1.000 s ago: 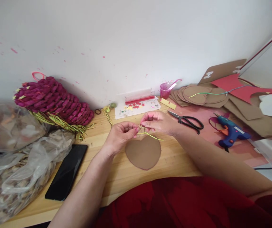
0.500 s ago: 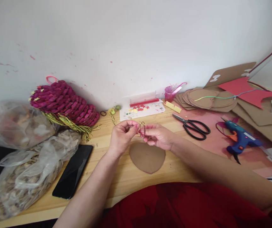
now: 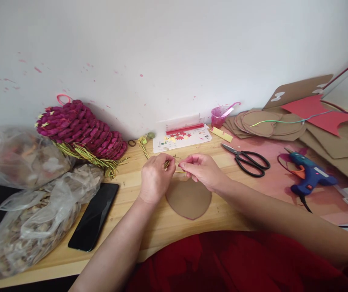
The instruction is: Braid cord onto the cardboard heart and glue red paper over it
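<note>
black scissors [image 3: 250,160], blue glue gun [image 3: 309,177] just right of the scissors, star sticker sheet [image 3: 182,140] behind-left, black phone [image 3: 94,222] far left

**Thin cord over a heart cutout**

A thin yellow-green cord [image 3: 175,163] runs short and nearly level, raised just off the tabletop's middle. Under it a brown heart-shaped card [image 3: 188,198] lies flat, its tip toward the near edge.

A person's left hand [image 3: 155,178] and right hand [image 3: 202,170] pinch a thin yellow-green cord [image 3: 174,164] above a brown heart-shaped card [image 3: 188,198] on a wooden bench [image 3: 149,227]; black scissors [image 3: 248,159], a blue glue gun [image 3: 309,175] and a dark phone [image 3: 94,215] lie nearby.
</note>
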The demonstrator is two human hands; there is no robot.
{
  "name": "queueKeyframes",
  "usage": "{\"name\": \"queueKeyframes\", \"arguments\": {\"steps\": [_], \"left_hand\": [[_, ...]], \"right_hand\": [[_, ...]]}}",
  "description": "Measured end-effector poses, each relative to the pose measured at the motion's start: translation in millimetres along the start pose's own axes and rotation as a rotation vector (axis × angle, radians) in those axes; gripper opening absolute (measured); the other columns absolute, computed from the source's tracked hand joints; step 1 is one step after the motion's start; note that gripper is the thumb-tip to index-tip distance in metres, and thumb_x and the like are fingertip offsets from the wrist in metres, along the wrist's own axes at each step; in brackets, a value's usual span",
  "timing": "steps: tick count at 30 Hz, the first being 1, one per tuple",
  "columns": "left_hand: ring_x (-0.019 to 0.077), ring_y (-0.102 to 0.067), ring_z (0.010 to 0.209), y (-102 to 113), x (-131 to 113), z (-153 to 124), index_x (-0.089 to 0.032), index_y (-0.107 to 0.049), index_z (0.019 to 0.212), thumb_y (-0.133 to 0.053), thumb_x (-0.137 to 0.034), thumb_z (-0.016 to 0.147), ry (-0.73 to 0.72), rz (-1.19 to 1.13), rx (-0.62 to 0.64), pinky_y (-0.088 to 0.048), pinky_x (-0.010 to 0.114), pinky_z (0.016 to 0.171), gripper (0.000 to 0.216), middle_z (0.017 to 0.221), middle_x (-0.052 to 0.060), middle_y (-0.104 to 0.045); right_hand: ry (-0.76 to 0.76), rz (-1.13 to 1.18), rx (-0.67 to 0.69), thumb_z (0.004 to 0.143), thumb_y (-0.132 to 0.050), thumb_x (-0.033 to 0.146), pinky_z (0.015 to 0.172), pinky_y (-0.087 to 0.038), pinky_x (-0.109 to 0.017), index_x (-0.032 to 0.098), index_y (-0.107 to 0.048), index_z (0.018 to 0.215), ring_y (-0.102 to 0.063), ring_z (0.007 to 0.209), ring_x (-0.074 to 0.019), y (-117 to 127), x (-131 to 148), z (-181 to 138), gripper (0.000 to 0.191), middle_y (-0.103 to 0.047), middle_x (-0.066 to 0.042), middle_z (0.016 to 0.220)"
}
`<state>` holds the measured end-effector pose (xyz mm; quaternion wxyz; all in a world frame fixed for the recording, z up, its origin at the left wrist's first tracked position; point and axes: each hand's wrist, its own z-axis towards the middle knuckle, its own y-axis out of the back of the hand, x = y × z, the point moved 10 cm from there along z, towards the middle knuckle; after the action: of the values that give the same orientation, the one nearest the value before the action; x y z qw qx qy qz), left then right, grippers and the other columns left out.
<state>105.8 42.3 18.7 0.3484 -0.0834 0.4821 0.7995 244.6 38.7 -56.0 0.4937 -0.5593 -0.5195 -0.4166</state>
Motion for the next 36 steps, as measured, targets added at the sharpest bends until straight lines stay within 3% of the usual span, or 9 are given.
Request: {"name": "queueKeyframes", "arguments": {"steps": [3, 7, 11, 14, 18, 21, 25, 30, 36], "left_hand": [[0.0219, -0.062, 0.077, -4.9, -7.9, -0.8, -0.021, -0.071, 0.083, -0.062, -0.016, 0.084, -0.103, 0.037, 0.042, -0.043, 0.031, 0.074, 0.01, 0.081, 0.007, -0.073], [0.022, -0.06, 0.076, -15.4, -20.2, -4.3, -0.019, -0.07, 0.083, -0.058, -0.015, 0.088, -0.251, 0.073, 0.165, -0.043, 0.032, 0.073, 0.014, 0.078, 0.008, -0.071], [0.0206, -0.059, 0.075, -19.1, -26.9, -5.7, -0.02, -0.07, 0.084, -0.057, -0.016, 0.089, -0.29, -0.047, 0.272, -0.044, 0.031, 0.072, 0.014, 0.077, 0.006, -0.07], [0.0193, -0.063, 0.08, -17.1, -28.1, -4.9, -0.022, -0.071, 0.087, -0.06, -0.016, 0.087, -0.234, -0.223, 0.324, -0.046, 0.03, 0.075, 0.013, 0.083, 0.005, -0.072], [0.0165, -0.065, 0.077, -16.6, -22.2, -3.2, -0.021, -0.07, 0.088, -0.062, -0.021, 0.088, -0.071, -0.469, 0.383, -0.047, 0.027, 0.074, 0.008, 0.085, 0.003, -0.073], [0.0153, -0.064, 0.077, -17.5, -16.6, -1.9, -0.019, -0.069, 0.088, -0.065, -0.025, 0.088, 0.03, -0.633, 0.377, -0.048, 0.025, 0.072, 0.007, 0.085, 0.004, -0.072], [0.0142, -0.061, 0.071, -23.0, -6.7, -1.1, -0.018, -0.068, 0.088, -0.066, -0.029, 0.088, 0.133, -0.762, 0.317, -0.047, 0.025, 0.067, 0.011, 0.081, 0.004, -0.07], [0.0133, -0.057, 0.065, -12.7, 10.4, -2.0, -0.019, -0.069, 0.088, -0.065, -0.028, 0.087, 0.199, -0.537, 0.071, -0.044, 0.025, 0.065, 0.01, 0.076, 0.002, -0.069], [0.0174, -0.063, 0.075, -1.1, -6.2, -4.8, -0.019, -0.072, 0.089, -0.064, -0.021, 0.088, -0.045, -0.081, -0.024, -0.046, 0.028, 0.073, 0.008, 0.082, 0.005, -0.073]], "right_hand": [[0.228, -0.254, -0.036, 0.079, -0.071, 0.033, 0.052, -0.041, -0.026, 0.018, -0.069, 0.077, -0.055, 0.057, -0.0127, 5.8, 24.4, -3.8, 0.015, -0.068, -0.002, 0.07], [0.485, -0.569, -0.055, 0.085, -0.064, 0.024, 0.06, -0.041, -0.029, 0.02, -0.067, 0.078, -0.057, 0.065, -0.015, 6.6, 54.9, -13.1, 0.009, -0.069, -0.003, 0.076], [0.602, -0.672, 0.002, 0.085, -0.063, 0.019, 0.063, -0.041, -0.029, 0.02, -0.066, 0.078, -0.057, 0.069, -0.0156, 5.3, 68.3, -13.1, 0.008, -0.068, -0.003, 0.079], [0.52, -0.553, 0.057, 0.084, -0.064, 0.022, 0.063, -0.042, -0.028, 0.019, -0.067, 0.077, -0.058, 0.069, -0.0147, 10.4, 61.3, -1.7, 0.008, -0.067, -0.001, 0.076], [0.297, -0.235, 0.142, 0.077, -0.071, 0.03, 0.059, -0.041, -0.026, 0.018, -0.065, 0.074, -0.054, 0.063, -0.0122, 11.7, 38.1, 12.7, 0.014, -0.063, 0.001, 0.069], [0.096, 0.028, 0.183, 0.069, -0.077, 0.033, 0.048, -0.034, -0.023, 0.018, -0.063, 0.072, -0.045, 0.05, -0.0086, 5.8, 17.6, 15.5, 0.021, -0.057, 0.004, 0.06], [-0.079, 0.215, 0.195, 0.062, -0.081, 0.029, 0.045, -0.031, -0.02, 0.017, -0.063, 0.066, -0.046, 0.051, -0.0079, -5.3, -1.6, 10.5, 0.022, -0.056, 0.003, 0.057], [-0.229, 0.395, 0.242, 0.058, -0.078, 0.019, 0.047, -0.035, -0.019, 0.015, -0.064, 0.062, -0.051, 0.058, -0.0087, -23.7, -17.1, 0.5, 0.015, -0.058, 0.001, 0.062], [-0.219, 0.365, 0.136, 0.057, -0.077, 0.02, 0.047, -0.033, -0.019, 0.015, -0.066, 0.064, -0.05, 0.056, -0.0085, -19.3, -18.7, -0.5, 0.014, -0.057, 0.002, 0.06]]}}
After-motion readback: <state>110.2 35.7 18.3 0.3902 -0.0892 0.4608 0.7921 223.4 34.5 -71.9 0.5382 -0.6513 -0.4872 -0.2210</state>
